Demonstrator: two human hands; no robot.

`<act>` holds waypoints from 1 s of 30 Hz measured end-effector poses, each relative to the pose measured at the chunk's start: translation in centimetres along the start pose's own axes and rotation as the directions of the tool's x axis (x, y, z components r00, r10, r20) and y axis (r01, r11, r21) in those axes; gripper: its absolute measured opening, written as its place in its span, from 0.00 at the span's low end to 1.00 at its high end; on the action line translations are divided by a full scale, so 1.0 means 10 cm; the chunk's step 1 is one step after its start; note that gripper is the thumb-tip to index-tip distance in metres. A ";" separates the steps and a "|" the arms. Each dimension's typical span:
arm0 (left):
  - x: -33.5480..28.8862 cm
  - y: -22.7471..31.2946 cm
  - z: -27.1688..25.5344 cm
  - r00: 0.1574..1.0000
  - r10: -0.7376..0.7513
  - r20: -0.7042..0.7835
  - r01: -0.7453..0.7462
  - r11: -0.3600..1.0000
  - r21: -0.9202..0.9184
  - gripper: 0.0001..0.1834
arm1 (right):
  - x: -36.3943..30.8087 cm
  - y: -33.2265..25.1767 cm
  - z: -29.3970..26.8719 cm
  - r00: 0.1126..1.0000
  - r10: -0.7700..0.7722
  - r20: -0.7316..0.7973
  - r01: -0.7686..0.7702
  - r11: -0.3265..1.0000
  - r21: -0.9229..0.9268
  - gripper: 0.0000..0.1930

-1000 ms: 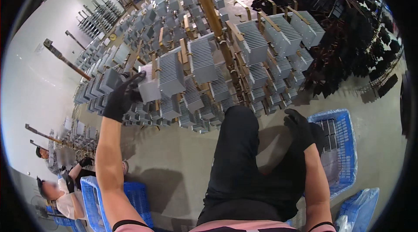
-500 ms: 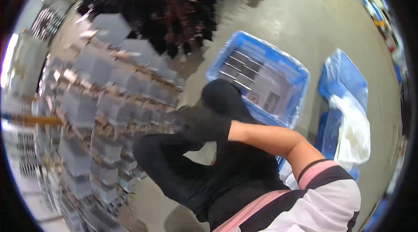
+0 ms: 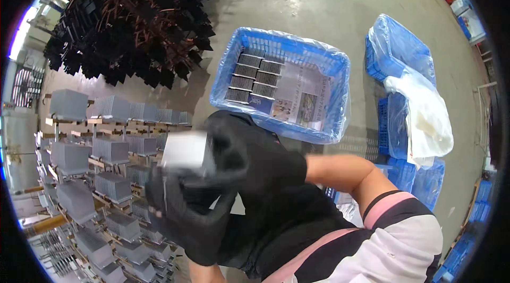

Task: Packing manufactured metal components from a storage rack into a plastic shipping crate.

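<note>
Against the view from one second ago, the left hand point(image 3: 186, 224) has left the rack and joined the right hand point(image 3: 241, 150), a metal block point(image 3: 184, 150) now between them. The block sits at the right hand's fingertips, above the left hand. The right fingers close along its edge; the left fingers curl beneath, and blur prevents telling whether they grip. Judged handling: stiff, moderately heavy, smooth enough to slip in gloves; thin ridges could bend, so hold by the solid sides. Appearance: pale silver, one bright flat face; dark ridges show below, possibly a second piece. Just beyond the right hand is a blue crate point(image 3: 344, 102) with ridged blocks point(image 3: 254, 76); left of both hands, racked grey blocks point(image 3: 112, 150).
</note>
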State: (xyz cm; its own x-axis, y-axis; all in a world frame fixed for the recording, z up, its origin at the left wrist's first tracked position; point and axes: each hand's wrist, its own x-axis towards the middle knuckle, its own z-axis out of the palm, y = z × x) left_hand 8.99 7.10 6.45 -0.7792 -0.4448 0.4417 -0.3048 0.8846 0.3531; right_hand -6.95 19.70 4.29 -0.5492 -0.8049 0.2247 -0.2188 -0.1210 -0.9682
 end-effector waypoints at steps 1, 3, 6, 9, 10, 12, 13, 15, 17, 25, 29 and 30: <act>0.18 0.12 0.04 0.998 0.041 0.058 -0.043 0.998 0.046 0.44 | 0.04 0.29 -0.15 0.992 -0.084 -0.090 0.085 0.996 0.008 0.36; 0.29 0.13 0.07 0.990 0.081 0.115 -0.092 0.991 0.094 0.44 | 0.17 0.69 -0.53 0.963 -0.090 -0.254 0.112 0.991 0.074 0.34; 0.27 -0.28 0.07 0.999 -0.043 -0.016 0.041 0.994 -0.100 0.41 | 0.36 1.24 -1.04 0.954 -0.012 -0.300 -0.068 0.965 -0.253 0.33; 0.07 -0.51 0.12 0.964 -0.263 0.028 0.263 0.945 -0.196 0.39 | 0.40 1.95 -1.27 0.985 0.094 -0.147 -0.160 0.823 -0.546 0.31; -0.02 -0.61 0.07 0.926 -0.373 0.048 0.374 0.900 -0.221 0.38 | 0.41 2.19 -1.20 0.977 0.213 0.013 -0.141 0.690 -0.710 0.30; -0.21 -0.79 0.00 0.909 -0.413 0.054 0.415 0.886 -0.207 0.37 | 0.31 2.62 -1.06 0.958 0.283 0.045 -0.161 0.660 -0.734 0.27; -0.30 -0.84 -0.02 0.892 -0.449 0.062 0.451 0.868 -0.206 0.36 | 0.24 2.80 -1.02 0.933 0.354 0.067 -0.178 0.617 -0.767 0.24; -0.42 -0.89 -0.07 0.868 -0.492 0.064 0.495 0.848 -0.191 0.35 | 0.15 3.15 -0.91 0.925 0.371 0.077 -0.172 0.591 -0.788 0.24; -0.48 -0.87 -0.09 0.870 -0.490 0.049 0.492 0.864 -0.109 0.32 | 0.11 3.42 -0.84 0.915 0.399 0.067 -0.164 0.517 -0.840 0.23; -0.63 -0.98 -0.04 0.911 -0.412 -0.018 0.412 0.909 0.065 0.29 | 0.06 3.76 -0.59 0.977 0.210 -0.047 -0.153 0.525 -0.837 0.20; -0.61 -0.96 -0.07 0.922 -0.385 -0.028 0.386 0.920 0.066 0.29 | 0.01 3.69 -0.63 0.988 0.153 0.008 -0.062 0.451 -0.891 0.19; -0.61 -0.95 -0.08 0.923 -0.383 -0.032 0.384 0.923 0.035 0.29 | 0.02 3.68 -0.61 0.990 0.144 0.010 -0.056 0.449 -0.892 0.19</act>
State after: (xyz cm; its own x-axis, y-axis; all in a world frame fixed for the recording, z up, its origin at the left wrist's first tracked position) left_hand 17.07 1.23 1.09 -0.5851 -0.7538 0.2990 -0.5995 0.6504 0.4664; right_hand -20.06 18.68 -30.63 -0.5667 -0.8198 0.0822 -0.7867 0.5088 -0.3495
